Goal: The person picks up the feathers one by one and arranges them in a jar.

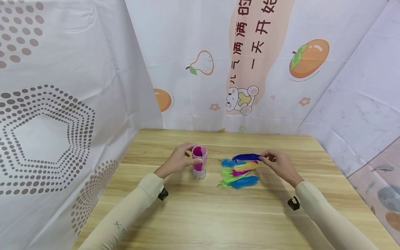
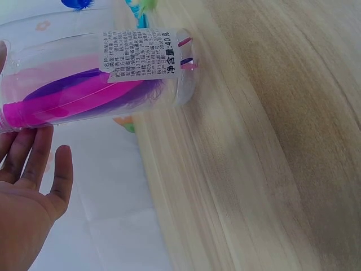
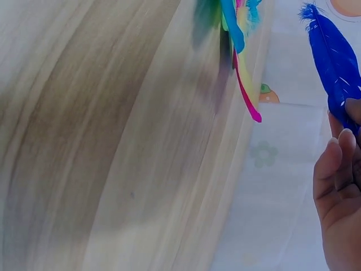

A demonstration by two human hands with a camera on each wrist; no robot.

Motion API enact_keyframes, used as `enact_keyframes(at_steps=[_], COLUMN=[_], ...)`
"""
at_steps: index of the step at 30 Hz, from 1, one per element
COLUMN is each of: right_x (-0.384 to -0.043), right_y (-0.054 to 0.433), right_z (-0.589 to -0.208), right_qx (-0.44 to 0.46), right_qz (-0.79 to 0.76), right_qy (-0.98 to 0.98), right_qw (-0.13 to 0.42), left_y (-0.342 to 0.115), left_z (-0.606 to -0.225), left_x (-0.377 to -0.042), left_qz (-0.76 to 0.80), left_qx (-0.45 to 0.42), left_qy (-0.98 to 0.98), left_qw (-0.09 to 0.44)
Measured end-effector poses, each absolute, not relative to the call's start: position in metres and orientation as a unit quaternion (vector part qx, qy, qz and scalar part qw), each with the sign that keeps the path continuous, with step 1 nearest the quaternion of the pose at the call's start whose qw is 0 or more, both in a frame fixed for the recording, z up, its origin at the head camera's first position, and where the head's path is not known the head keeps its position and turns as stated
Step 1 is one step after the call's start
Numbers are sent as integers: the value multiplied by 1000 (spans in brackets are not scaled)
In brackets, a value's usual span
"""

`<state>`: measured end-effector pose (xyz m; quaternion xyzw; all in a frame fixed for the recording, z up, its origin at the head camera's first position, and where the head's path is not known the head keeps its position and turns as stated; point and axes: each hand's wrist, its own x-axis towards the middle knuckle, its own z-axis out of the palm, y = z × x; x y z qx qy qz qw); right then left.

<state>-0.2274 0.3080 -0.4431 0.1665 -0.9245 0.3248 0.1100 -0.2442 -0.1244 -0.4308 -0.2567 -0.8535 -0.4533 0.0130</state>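
Note:
A clear plastic jar [image 1: 199,166] stands upright on the wooden table, with pink and purple feathers [image 2: 84,99] inside and a printed label [image 2: 141,53] on its side. My left hand [image 1: 179,159] holds it near the rim, thumb in front and fingers behind. With thumb and fingertips, my right hand [image 1: 279,165] pinches one end of a dark blue feather [image 1: 247,157]. Below that feather lies a loose pile of feathers: light blue [image 1: 247,182], green [image 1: 229,178] and yellow [image 1: 247,167], with some magenta among them.
The wooden table [image 1: 203,215] spreads out in front of both arms. Printed white cloth [image 1: 187,97] hangs behind its far edge, and more cloth hangs at the left [image 1: 47,139] and right [image 1: 353,114]. A black band piece [image 1: 293,203] shows at the right wrist.

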Motion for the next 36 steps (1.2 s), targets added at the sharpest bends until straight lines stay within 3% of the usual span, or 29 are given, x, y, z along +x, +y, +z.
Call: enact_keyframes(at_steps=[36], right_x=[-233], right_y=[283], right_z=[-417], right_qx=[203], right_qz=[337], right_qy=[-908], right_qw=[144], left_y=[-124], left_z=[-430], left_x=[-244], left_qz=[-457], left_qx=[-252], left_qy=[-853], left_qw=[9])
